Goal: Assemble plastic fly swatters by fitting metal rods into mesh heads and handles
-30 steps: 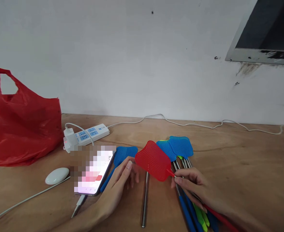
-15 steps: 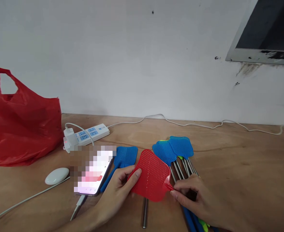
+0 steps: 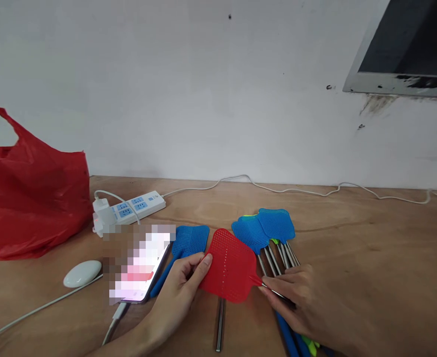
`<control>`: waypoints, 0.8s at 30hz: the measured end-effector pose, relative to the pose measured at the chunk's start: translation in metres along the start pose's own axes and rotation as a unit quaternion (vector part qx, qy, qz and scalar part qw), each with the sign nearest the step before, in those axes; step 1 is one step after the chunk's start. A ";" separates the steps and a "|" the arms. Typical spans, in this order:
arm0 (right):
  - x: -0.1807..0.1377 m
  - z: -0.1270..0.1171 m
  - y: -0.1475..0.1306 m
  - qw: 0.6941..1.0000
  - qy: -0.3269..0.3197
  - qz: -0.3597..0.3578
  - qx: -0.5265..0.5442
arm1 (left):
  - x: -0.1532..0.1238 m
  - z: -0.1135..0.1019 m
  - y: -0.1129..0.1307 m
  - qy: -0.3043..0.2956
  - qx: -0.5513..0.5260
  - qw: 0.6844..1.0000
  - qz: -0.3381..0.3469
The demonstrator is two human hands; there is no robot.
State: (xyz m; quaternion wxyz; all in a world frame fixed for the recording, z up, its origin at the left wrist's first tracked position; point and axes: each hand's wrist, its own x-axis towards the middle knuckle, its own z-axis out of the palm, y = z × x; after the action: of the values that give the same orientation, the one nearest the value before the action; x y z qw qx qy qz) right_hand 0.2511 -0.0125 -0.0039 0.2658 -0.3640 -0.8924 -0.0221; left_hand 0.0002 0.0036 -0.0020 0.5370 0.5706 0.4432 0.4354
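Note:
My left hand (image 3: 183, 280) pinches the left edge of a red fly swatter head (image 3: 231, 267), thumb on top. My right hand (image 3: 292, 297) is closed on a thin metal rod (image 3: 278, 290), whose tip meets the red head's narrow neck; how deep it sits there I cannot tell. Beneath the red head a loose metal tube (image 3: 220, 329) lies on the table, its upper end hidden. Several fly swatters with blue heads (image 3: 277, 224) and metal shafts lie by my right hand, partly covered by it. A single blue fly swatter (image 3: 191, 240) rests beyond my left hand.
On the wooden table (image 3: 370, 277), a lit phone (image 3: 144, 272) with a cable lies left of my left hand. Further left are a white oval object (image 3: 82, 273), a power strip (image 3: 144, 206) and a red plastic bag (image 3: 32, 198). A white cord (image 3: 288, 190) runs along the wall.
My right fingers have moved from pinching the red neck to gripping a metal rod at it. The red head looks flatter and slightly lower. The whole view has shifted a little.

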 end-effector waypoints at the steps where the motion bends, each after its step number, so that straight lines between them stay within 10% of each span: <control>1: 0.000 0.000 0.000 1.000 -0.008 0.011 0.001 | 0.000 0.001 -0.001 0.012 0.015 1.000 -0.008; 12: 0.004 0.006 -0.004 0.986 0.069 -0.080 -0.127 | 0.003 -0.003 -0.005 0.004 0.032 0.997 -0.075; 24: 0.006 -0.008 -0.016 0.995 0.005 0.075 0.060 | 0.002 -0.002 0.008 0.015 0.038 0.999 -0.027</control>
State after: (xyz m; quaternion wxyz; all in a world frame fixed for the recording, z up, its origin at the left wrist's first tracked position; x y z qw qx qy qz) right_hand 0.2409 -0.0225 0.0079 0.2922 -0.4129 -0.8612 0.0496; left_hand -0.0007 0.0059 0.0058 0.5200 0.5714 0.4830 0.4121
